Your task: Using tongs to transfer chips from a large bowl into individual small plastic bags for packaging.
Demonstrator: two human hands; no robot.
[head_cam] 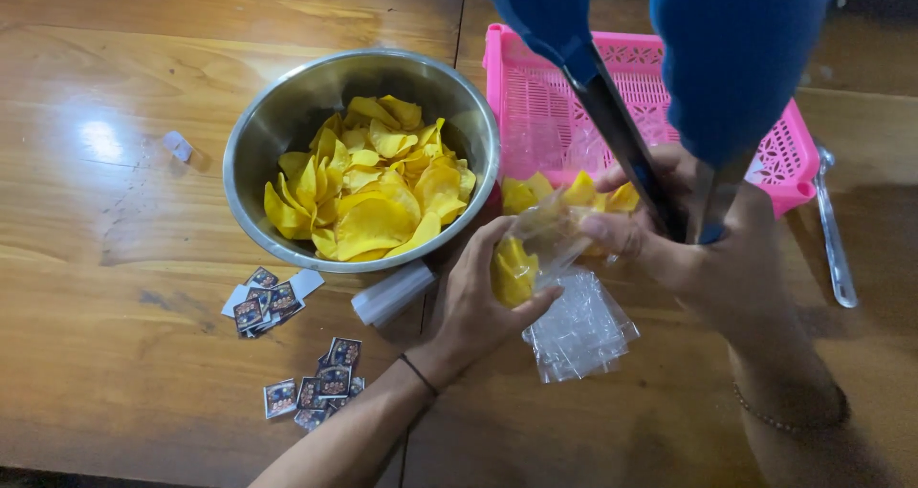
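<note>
Centre frame: your left hand (483, 302) cups small clear plastic bag of yellow chips (524, 259). Right hand (684, 230) grips blue-handled metal tongs (660, 177). Hold bag mouth wide, feed gently.

A wooden counter (124, 125) fills nearly the whole view, its boards a warm brown with dark grain and a glossy varnish. A seam (459, 20) runs between two boards from the far edge toward the near side. A bright patch of light (100, 139) reflects off the left board. The finish looks scuffed and worn near the left middle.
</note>
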